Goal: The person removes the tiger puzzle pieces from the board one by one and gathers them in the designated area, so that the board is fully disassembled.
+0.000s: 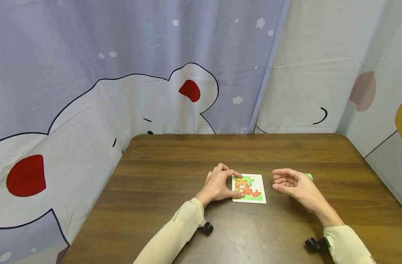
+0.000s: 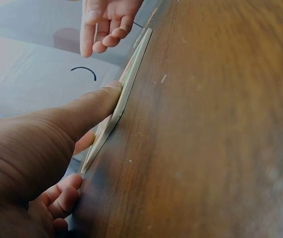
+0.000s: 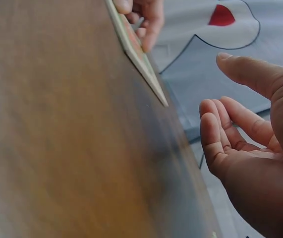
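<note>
A flat square jigsaw puzzle [image 1: 258, 198] with a white frame lies on the table, showing an orange tiger on green. Its upper right part shows bare white. My left hand [image 1: 216, 185] is at its left side, thumb and forefinger spread apart and resting on the board. In the left wrist view the left thumb [image 2: 94, 106] lies on the top face by the edge of the board. Right of the puzzle, my right hand [image 1: 294, 184] hovers with loosely bent fingers and nothing between them. Behind it a small green piece [image 1: 309, 176] shows, partly hidden by the hand.
The brown wooden table [image 1: 174, 157] reaches back to a printed curtain [image 1: 234, 47], which also hangs along the left and right sides. A black wrist camera [image 1: 316, 244] is strapped to the right forearm, another [image 1: 207, 228] to the left.
</note>
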The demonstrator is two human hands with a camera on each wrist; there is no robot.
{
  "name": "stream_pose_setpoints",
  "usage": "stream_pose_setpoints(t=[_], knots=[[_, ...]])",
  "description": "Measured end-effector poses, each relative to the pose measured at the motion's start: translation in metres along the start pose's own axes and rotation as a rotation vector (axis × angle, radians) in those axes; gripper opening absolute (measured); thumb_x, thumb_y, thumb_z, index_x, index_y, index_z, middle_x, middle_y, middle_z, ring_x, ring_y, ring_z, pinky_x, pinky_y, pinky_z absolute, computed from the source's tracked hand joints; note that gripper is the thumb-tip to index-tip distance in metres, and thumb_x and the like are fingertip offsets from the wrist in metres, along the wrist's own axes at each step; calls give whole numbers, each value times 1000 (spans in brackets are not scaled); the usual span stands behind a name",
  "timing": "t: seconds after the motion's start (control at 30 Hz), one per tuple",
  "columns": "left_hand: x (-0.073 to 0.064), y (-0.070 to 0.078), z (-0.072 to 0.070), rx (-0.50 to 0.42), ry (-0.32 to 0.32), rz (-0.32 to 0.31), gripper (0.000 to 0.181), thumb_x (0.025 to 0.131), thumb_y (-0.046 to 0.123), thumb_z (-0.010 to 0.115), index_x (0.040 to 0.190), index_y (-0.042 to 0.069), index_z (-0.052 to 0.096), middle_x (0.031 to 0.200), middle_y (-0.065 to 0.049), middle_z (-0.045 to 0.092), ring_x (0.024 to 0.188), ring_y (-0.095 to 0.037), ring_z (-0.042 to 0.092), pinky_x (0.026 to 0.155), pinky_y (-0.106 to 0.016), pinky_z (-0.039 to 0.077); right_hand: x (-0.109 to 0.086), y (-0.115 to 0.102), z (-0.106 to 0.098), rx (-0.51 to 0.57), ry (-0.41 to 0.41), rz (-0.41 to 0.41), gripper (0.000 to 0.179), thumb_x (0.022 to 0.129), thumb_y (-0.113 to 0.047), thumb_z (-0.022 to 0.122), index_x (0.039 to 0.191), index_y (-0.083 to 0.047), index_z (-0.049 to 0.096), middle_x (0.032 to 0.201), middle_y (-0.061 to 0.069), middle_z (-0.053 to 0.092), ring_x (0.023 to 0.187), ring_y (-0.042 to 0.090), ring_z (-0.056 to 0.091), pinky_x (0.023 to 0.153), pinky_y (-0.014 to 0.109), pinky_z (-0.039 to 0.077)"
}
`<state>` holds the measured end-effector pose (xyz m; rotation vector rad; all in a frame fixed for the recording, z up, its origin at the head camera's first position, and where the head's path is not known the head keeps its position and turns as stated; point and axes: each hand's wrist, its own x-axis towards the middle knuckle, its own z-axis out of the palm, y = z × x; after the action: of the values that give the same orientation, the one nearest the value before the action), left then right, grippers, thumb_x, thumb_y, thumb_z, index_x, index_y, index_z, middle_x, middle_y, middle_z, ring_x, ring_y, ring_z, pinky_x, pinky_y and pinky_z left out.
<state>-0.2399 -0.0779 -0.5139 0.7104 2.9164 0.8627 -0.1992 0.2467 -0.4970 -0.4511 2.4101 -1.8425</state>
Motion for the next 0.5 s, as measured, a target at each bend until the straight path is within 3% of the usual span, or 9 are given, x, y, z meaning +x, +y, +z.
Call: stream_pose_setpoints(t=[0.5], knots=[[1,2,0,-6,1,-3,64,78,62,99,136,43,78,125,5,52,112,-15,50,96,-38,39,4,7,20,-12,-63,21,51,98,-8,86,141,10,65,123,27,71,102,16,74,87,24,61]])
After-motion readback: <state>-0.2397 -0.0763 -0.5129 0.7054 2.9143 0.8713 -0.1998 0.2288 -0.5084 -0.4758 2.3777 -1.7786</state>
